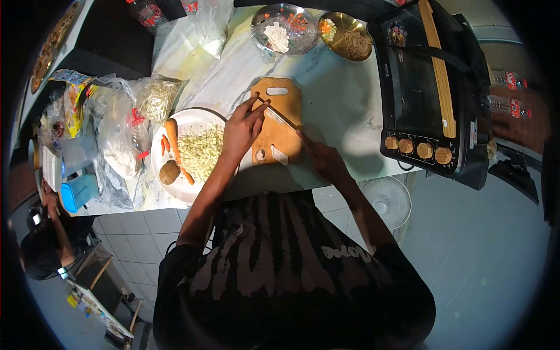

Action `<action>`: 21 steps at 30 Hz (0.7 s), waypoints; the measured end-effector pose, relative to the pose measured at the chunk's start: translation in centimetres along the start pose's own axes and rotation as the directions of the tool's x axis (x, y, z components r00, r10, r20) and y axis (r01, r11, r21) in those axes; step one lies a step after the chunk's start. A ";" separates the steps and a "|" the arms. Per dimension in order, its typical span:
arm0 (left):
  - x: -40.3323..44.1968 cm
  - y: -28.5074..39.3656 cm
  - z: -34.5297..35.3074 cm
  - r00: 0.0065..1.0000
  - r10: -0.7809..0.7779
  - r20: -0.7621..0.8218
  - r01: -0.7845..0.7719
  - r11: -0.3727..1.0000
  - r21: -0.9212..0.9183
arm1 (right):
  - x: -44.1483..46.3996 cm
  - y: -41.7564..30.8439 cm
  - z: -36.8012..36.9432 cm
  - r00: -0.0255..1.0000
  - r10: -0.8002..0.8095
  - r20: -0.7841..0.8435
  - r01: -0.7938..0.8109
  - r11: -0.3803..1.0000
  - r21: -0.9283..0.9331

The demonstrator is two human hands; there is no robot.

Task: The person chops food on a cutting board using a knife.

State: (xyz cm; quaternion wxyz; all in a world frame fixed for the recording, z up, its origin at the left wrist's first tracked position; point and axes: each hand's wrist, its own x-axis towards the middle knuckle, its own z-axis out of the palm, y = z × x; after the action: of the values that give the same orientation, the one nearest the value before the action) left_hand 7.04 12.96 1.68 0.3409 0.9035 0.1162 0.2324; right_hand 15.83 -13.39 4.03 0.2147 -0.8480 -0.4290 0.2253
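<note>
Head view shows the right hand [324, 160] gripping the handle of a knife [282, 118] that lies slantwise over the wooden cutting board [290, 140], while the left hand [242, 128] has its fingers at the blade's far end; whether they pinch it cannot be told. White pieces [280, 155] lie on the board's near part. Left of it on the surface [344, 99] is a plate [195, 114] of chopped pale-green vegetable [200, 153], and well to the right stands a toaster oven [411, 93].

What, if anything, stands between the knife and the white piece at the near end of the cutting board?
Nothing visible: only bare cutting board separates the knife from the white piece. The left hand is at the knife's far end; the right hand grips its handle.
</note>
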 end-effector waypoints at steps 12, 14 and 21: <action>-1.3 -0.7 0.1 0.998 0.005 0.070 -0.011 0.997 0.082 | 0.2 -0.2 0.7 0.998 -0.063 0.014 0.064 0.986 -0.155; -1.5 -0.2 -0.2 0.994 -0.050 0.098 0.041 0.995 0.087 | 0.6 -0.1 0.7 0.997 -0.065 0.031 0.069 0.986 -0.149; -3.3 3.1 1.7 0.991 0.091 0.100 -0.107 0.980 0.166 | 1.2 0.6 -0.7 0.987 0.004 0.161 -0.019 0.995 0.094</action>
State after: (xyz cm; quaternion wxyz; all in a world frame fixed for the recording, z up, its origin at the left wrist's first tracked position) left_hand 5.17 8.53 1.53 0.2552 0.9438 0.0750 0.1964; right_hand 17.24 -12.80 4.04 0.2183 -0.8184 -0.4288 0.3142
